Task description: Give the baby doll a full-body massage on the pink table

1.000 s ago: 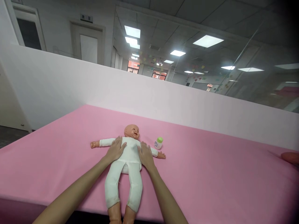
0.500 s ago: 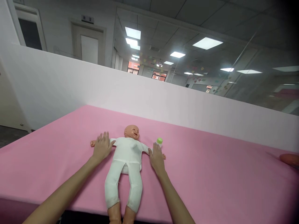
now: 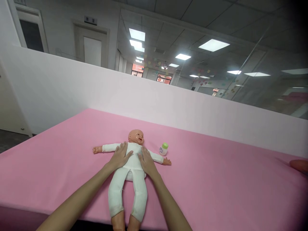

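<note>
White-suited baby doll (image 3: 131, 153), left hand (image 3: 119, 156), right hand (image 3: 146, 162) on its chest

The door sign (image 3: 90, 20) and bottle label (image 3: 162, 150) are too small to read.

A big pink worktop (image 3: 216, 192) has a baby doll (image 3: 131, 170) lying on its back in the middle, a small green-capped bottle (image 3: 163, 149) just right of its head, and a peach lump (image 3: 298, 165) at the far right edge.
</note>
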A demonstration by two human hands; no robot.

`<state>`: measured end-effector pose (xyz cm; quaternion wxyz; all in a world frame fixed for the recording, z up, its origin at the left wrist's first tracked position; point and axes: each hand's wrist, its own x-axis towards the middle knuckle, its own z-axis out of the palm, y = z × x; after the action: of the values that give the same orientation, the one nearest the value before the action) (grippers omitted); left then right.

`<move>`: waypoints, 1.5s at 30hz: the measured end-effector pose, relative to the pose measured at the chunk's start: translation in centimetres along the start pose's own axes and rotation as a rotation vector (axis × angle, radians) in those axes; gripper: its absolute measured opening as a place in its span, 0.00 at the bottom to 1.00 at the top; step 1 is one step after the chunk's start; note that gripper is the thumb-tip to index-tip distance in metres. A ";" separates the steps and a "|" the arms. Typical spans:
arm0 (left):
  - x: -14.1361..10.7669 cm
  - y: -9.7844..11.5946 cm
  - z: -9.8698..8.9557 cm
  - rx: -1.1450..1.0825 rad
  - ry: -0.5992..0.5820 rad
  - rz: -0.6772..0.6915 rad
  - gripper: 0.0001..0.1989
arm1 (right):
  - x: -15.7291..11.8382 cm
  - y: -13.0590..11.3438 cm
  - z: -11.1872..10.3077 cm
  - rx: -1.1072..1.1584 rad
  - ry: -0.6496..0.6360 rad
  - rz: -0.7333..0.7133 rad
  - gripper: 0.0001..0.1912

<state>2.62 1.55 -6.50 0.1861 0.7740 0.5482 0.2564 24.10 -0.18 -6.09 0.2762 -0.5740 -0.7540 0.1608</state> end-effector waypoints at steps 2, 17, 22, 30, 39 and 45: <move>-0.2 -1.0 -0.3 0.098 0.049 -0.031 0.42 | -0.5 1.2 -0.6 -0.121 0.027 0.026 0.41; -2.1 -5.5 -3.2 0.389 0.344 -0.050 0.35 | -3.1 7.0 -4.0 -0.193 0.246 0.196 0.40; -1.5 -0.4 -3.4 0.039 0.280 -0.001 0.38 | -2.1 1.9 -3.9 0.062 0.356 0.098 0.42; -0.9 2.6 -0.4 -0.038 -0.002 0.076 0.40 | -0.5 -1.3 0.5 0.108 0.038 -0.048 0.42; -2.0 -5.2 -2.3 0.355 0.252 -0.051 0.35 | -2.4 5.1 -1.7 -0.396 0.192 0.062 0.35; -3.2 -6.7 -5.1 0.381 0.365 -0.119 0.31 | -3.8 6.6 -4.2 -0.431 0.322 0.067 0.33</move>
<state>-6.31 0.75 -6.85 -0.0504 0.7023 0.6557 0.2725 32.47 -2.21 -7.28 0.2585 -0.6621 -0.6979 -0.0875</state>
